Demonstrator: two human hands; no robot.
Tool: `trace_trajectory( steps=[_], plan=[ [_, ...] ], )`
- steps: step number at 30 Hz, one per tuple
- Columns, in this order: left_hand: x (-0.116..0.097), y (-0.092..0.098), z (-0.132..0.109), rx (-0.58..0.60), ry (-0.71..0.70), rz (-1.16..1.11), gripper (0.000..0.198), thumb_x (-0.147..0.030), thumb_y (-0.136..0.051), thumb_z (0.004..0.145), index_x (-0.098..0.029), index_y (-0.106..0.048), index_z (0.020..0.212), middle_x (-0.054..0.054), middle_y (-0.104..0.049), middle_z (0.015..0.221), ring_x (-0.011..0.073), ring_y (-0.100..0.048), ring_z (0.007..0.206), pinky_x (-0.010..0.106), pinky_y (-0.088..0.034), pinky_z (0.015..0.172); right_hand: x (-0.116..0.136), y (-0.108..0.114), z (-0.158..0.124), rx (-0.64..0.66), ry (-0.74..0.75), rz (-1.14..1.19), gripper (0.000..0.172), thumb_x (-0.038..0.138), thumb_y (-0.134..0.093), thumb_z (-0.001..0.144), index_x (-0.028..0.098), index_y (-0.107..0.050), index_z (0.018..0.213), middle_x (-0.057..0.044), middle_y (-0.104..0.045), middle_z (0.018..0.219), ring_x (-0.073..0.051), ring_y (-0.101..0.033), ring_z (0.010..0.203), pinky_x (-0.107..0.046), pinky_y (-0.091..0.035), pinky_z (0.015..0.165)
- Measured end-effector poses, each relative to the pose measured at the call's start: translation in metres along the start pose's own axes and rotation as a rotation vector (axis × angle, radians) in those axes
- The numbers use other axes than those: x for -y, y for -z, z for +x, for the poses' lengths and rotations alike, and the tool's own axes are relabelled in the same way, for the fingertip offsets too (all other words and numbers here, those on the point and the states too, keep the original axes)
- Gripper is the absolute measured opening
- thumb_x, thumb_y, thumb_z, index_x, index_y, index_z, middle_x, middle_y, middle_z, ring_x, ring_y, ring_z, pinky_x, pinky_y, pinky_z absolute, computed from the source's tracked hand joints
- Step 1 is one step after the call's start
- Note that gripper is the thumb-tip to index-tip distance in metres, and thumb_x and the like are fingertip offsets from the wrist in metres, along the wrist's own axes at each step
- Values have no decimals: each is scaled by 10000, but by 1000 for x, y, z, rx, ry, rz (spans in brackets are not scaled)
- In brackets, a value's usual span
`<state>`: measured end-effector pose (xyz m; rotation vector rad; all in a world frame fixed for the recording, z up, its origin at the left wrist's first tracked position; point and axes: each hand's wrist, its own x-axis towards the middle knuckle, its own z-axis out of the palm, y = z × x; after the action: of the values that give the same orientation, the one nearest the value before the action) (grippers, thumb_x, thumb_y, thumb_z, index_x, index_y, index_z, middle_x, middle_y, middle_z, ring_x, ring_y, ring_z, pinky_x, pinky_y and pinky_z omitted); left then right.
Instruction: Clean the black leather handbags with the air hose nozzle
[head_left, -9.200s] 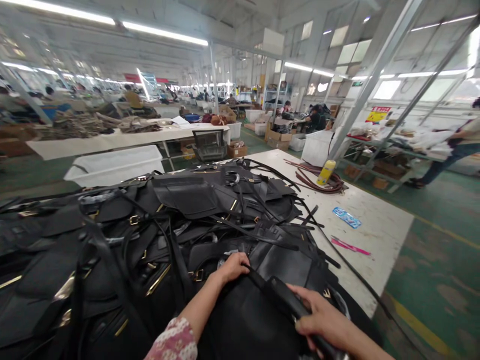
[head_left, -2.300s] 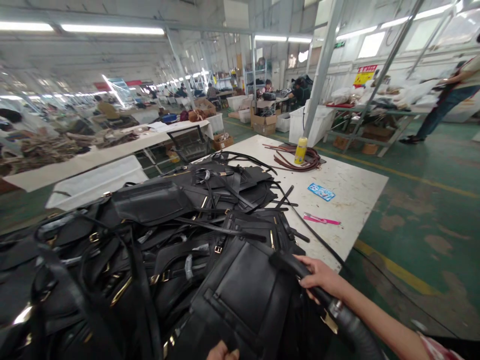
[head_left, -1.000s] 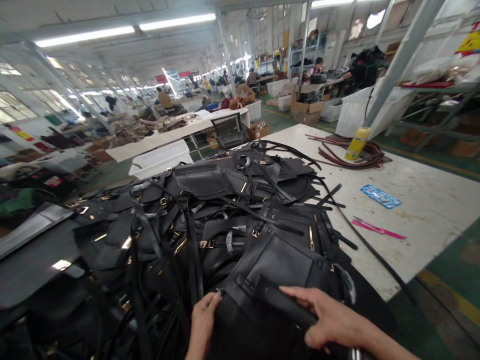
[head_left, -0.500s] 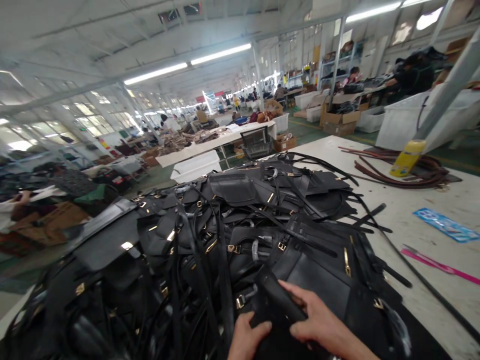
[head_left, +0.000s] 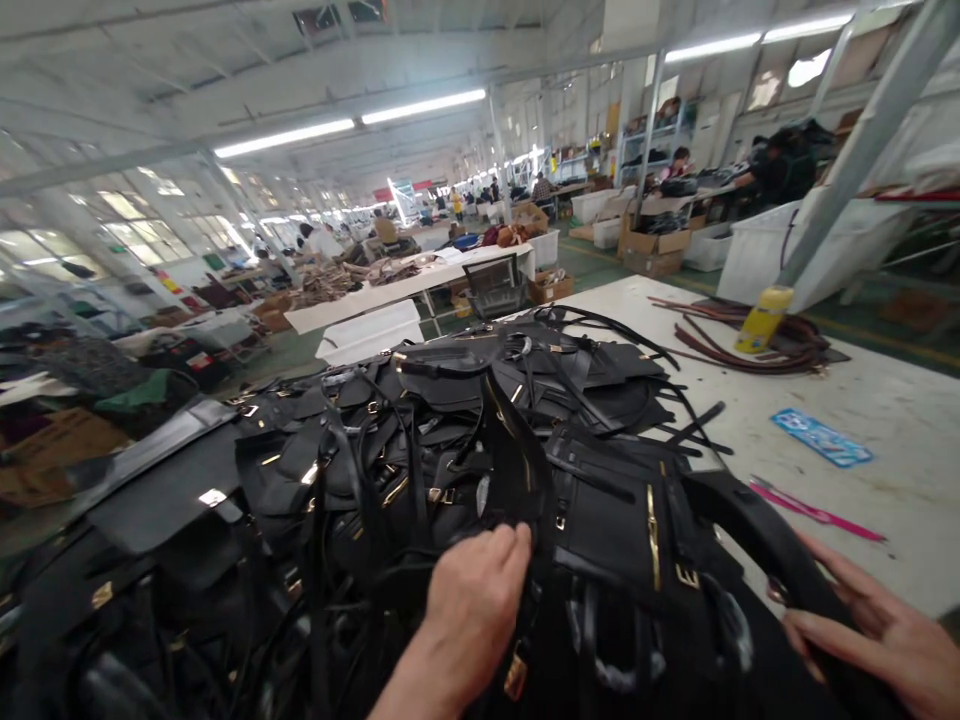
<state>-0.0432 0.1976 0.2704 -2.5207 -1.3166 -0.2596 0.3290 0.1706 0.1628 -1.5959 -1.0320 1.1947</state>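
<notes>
A heap of black leather bag parts (head_left: 300,450) with gold buckles and zips spreads in front of me. My left hand (head_left: 480,590) is closed at the lower end of a black leather piece (head_left: 517,450) with a gold-coloured edge line, which stands up from the heap. At the lower right, my right hand (head_left: 877,630) grips a wide black strap (head_left: 765,530) that arches over the heap's right side. Between the hands lies a black bag panel (head_left: 607,510) with a gold zip. The far end of the strap is hard to make out among the other black parts.
On the white table (head_left: 900,440) at right are a yellow bottle (head_left: 763,320), coiled brown straps (head_left: 712,350), a blue packet (head_left: 821,437) and a pink-handled tool (head_left: 817,510). A slanted metal post (head_left: 862,150) stands behind. Farther off are a chair (head_left: 495,285), bins and people.
My hands have parted: the right has moved right with the strap, the left slightly up and left. A black piece now stands upright by the left hand. The view has shifted right.
</notes>
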Motion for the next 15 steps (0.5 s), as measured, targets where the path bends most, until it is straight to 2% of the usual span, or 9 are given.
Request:
trace_trajectory(
  steps=[2,4,6,8,10,13,15],
  plan=[
    [-33,-57,-18,99,43,-56,363,-63,-460,729,-161,-517,1075,15,-582,765,136,-542,656,234,-454,562,-6,3,-9,72,-104,68,968,381,-732,572,184,-198,1355,-98,-657,991,-301,-615,867,-261,-558,561],
    [-60,-108,-43,140,142,-110,450,-38,-448,706,-231,-510,1107,28,-596,855,157,-563,736,254,-485,614,-8,1,-19,99,-136,87,959,363,-715,604,185,-160,1365,-107,-599,1111,-308,-563,979,-256,-556,603],
    [-76,-142,-69,148,184,-162,483,-18,-425,690,-241,-519,1108,38,-603,845,163,-568,735,263,-497,635,-6,-5,-29,77,-115,70,920,345,-697,616,173,-187,1362,-107,-518,1220,-313,-485,1085,-260,-550,671],
    [-82,-159,-89,130,209,-220,509,6,-391,676,-230,-527,1106,47,-608,850,157,-571,739,246,-503,642,-3,-12,-39,65,-85,46,879,319,-685,619,167,-228,1355,-93,-458,1279,-310,-409,1156,-278,-518,780],
    [-81,-164,-102,83,230,-280,534,28,-353,658,-211,-530,1101,59,-606,910,148,-578,792,227,-506,679,1,-20,-46,105,-71,36,852,298,-676,620,166,-257,1350,-88,-444,1290,-310,-362,1190,-309,-468,868],
    [-77,-163,-111,11,226,-352,525,38,-324,643,-163,-537,1079,87,-590,1006,150,-569,908,233,-491,782,2,-35,-55,328,-70,96,832,276,-663,623,177,-269,1348,-76,-440,1293,-300,-324,1214,-340,-398,940],
    [-77,-165,-112,-14,222,-383,490,28,-321,662,-150,-544,1060,95,-592,993,151,-570,917,239,-487,796,-1,-48,-61,528,-92,166,815,258,-653,611,193,-292,1338,-60,-463,1277,-298,-363,1190,-358,-365,960]
  ],
)
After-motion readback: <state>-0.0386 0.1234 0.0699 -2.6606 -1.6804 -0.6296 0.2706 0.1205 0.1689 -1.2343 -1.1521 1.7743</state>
